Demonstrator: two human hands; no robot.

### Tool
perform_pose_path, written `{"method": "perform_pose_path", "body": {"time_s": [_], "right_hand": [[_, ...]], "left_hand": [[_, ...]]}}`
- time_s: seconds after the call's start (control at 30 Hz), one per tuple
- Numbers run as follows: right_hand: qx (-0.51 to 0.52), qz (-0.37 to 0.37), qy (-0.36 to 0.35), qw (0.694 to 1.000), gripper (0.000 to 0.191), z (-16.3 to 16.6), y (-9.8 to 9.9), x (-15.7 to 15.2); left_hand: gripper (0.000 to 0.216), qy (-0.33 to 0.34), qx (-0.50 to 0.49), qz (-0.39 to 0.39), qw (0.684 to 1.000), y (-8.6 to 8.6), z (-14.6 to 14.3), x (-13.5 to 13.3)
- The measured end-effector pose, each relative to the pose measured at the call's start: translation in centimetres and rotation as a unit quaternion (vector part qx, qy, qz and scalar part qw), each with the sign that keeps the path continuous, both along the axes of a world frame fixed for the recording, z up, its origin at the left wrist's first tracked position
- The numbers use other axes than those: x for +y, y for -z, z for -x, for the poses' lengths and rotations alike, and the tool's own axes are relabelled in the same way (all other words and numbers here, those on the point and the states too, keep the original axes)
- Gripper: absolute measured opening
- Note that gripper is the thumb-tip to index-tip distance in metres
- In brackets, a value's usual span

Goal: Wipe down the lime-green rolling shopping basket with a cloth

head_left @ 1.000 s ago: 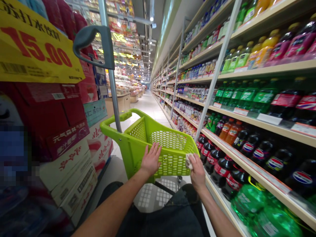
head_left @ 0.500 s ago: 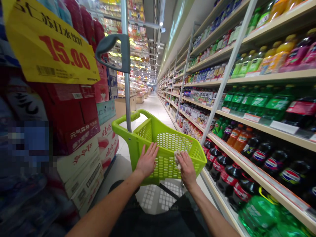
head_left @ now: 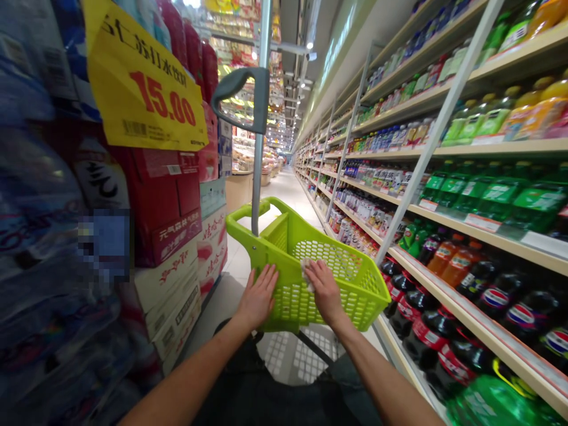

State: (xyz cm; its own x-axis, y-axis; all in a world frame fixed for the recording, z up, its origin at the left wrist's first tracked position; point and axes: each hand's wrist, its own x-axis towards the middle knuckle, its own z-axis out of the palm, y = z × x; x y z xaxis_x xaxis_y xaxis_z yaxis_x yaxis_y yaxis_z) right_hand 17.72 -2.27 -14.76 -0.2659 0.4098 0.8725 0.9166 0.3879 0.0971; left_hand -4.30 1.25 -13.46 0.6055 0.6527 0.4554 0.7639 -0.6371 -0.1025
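Note:
A lime-green shopping basket (head_left: 368,299) with perforated walls stands in front of me. From its left end rises a grey pole with a dark grey handle (head_left: 243,97). My left hand (head_left: 258,299) lies flat on the near side wall, fingers stretched out and holding nothing. Further right, my right hand (head_left: 325,290) presses a crumpled white cloth or tissue (head_left: 306,270) against the same wall close to the upper rim. Most of the cloth is hidden under the fingers. No goods show inside the basket.
Shelves of drink bottles (head_left: 492,189) run along the right. On the left are stacked cartons (head_left: 171,284), wrapped bottles (head_left: 39,331) and a yellow price sign (head_left: 151,89). A pale tiled aisle (head_left: 290,183) stretches ahead. The shadow of the basket's holes falls on the floor.
My right hand has slid left along the basket wall with the cloth. My left hand has also shifted left on the wall. The view has turned slightly left.

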Motion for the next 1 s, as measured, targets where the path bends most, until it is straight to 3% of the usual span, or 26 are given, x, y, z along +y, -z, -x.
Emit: {"method": "perform_pose_path", "body": {"time_s": [0.2,0.37,0.43,0.63,0.7,0.87,0.93,1.0], "right_hand": [[-0.107,0.069,-0.061,0.99,0.037,2.3,3.6,-0.7],[-0.054,0.059,-0.051,0.995,0.042,5.2,-1.1,1.2],[-0.046,0.047,-0.048,0.997,0.042,5.6,-2.0,2.3],[-0.145,0.068,-0.087,0.983,0.037,5.8,2.3,2.2],[-0.143,0.07,-0.091,0.983,0.038,6.9,1.3,2.3],[-0.089,0.033,-0.088,0.992,0.04,10.8,-6.2,5.8],[-0.095,0.032,-0.088,0.991,0.037,11.7,-6.8,7.0],[-0.137,0.057,-0.091,0.985,0.033,12.0,-5.2,7.1]], "left_hand": [[0.061,-0.02,-0.01,-0.009,1.0,0.2,1.7,0.5],[0.06,-0.069,-0.024,-0.003,0.997,-0.7,3.5,1.0],[0.06,-0.082,-0.026,0.001,0.996,-1.1,4.1,1.1],[0.059,-0.101,-0.037,0.011,0.994,-0.8,5.6,1.3],[0.06,-0.109,-0.042,0.011,0.993,-0.7,6.1,1.5],[0.061,-0.121,-0.048,-0.002,0.991,-1.6,6.7,1.9],[0.061,-0.128,-0.053,-0.007,0.99,-1.8,7.0,2.1],[0.061,-0.133,-0.059,-0.013,0.989,-1.6,7.5,2.4]]}}
